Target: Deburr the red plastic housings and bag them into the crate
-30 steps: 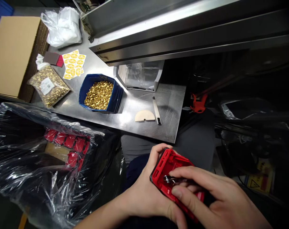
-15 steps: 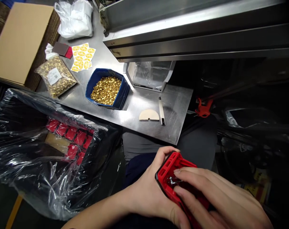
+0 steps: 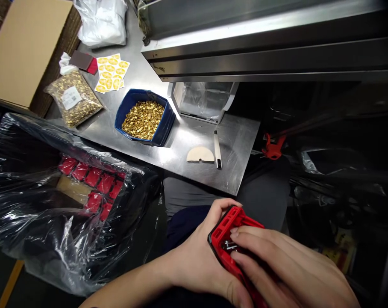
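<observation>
My left hand point(image 3: 203, 261) is closed around a red plastic housing point(image 3: 227, 226) with a black outer edge, holding it tilted above my lap. The fingers of my right hand point(image 3: 296, 265) reach into the housing's hollow. Thumb and forefinger sit close together at a small shiny metal part point(image 3: 229, 245) inside, apparently pinching it. My right hand hides the lower end of the housing. On the bench ahead lie a cream half-round piece point(image 3: 200, 154) and a white-handled cutter knife point(image 3: 217, 149).
A blue bin point(image 3: 166, 124) of small brass-coloured parts stands on the metal bench point(image 3: 235, 171), beside a bag of similar parts point(image 3: 77, 96) and yellow sticker sheets point(image 3: 112, 72). A plastic-lined crate point(image 3: 142, 171) at left holds several red pieces point(image 3: 94, 176). A metal beam point(image 3: 261, 55) overhangs the bench.
My right fingertips and the metal part have shifted slightly to the left inside the housing. Both hands keep their hold, and the view has moved a little.
</observation>
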A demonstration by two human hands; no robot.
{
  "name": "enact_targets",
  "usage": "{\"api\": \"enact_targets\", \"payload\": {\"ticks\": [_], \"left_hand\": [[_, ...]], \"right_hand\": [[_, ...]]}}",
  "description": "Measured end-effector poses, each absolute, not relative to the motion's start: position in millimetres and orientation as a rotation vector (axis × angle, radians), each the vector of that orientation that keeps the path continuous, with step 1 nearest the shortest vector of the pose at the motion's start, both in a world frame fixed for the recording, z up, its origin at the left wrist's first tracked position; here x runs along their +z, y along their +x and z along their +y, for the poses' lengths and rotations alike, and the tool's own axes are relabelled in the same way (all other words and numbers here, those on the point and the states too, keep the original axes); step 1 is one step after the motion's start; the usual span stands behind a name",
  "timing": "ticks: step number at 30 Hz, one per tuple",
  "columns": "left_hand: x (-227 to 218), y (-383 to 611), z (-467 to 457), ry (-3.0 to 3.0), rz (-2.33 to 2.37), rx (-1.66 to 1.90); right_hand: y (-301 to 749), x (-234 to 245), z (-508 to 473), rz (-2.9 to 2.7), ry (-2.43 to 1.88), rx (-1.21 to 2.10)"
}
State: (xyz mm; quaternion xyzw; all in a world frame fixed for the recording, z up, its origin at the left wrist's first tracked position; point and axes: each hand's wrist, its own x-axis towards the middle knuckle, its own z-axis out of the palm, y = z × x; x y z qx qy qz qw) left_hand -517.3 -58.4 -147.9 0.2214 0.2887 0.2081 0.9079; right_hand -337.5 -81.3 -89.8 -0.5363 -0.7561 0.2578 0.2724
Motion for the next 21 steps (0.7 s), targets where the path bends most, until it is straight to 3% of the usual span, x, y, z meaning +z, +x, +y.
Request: {"api": "enact_targets", "payload": {"ticks": [16,21], "left_hand": [[-152.2,-516.0,-59.5,0.466,0.603,0.441],[-157.3,-517.5,-58.6,0.470,0.567,0.407]], "right_hand": [[-322.7,-102.3,-90.3,-2.265,-1.338,0.472],[-330.2,-100.8,-94.9,-2.187,-1.417,0.536]]}}
